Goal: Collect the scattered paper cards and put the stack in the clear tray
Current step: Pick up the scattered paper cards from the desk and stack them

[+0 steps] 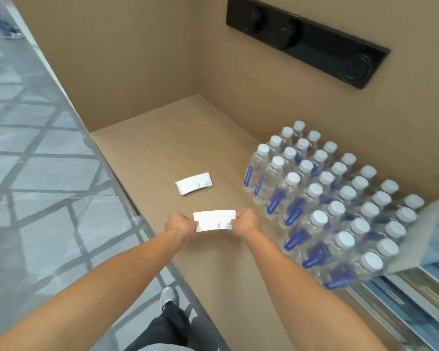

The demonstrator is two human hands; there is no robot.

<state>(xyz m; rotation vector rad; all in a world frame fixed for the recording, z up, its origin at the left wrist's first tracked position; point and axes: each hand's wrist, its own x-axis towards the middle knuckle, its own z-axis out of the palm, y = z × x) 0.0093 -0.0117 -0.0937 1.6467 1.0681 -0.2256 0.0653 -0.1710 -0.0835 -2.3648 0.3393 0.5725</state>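
We pinch the gathered cards point(214, 221) at both short ends, left hand point(180, 224) and right hand point(246, 223), likely to square them. More cards point(194, 183) lie on the counter point(142, 158) just beyond; we see no clear tray.

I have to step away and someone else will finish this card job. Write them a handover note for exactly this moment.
Left hand and right hand: both pinch the ends of the held cards, just above the brown counter.
Second pile of cards lies farther back on the counter, left of the water bottles, untouched.
Done: some cards gathered in hand.
Left: pick up the second pile, merge it with the held cards, then put the stack in the clear tray. The tray is not clearly in view; find it first.
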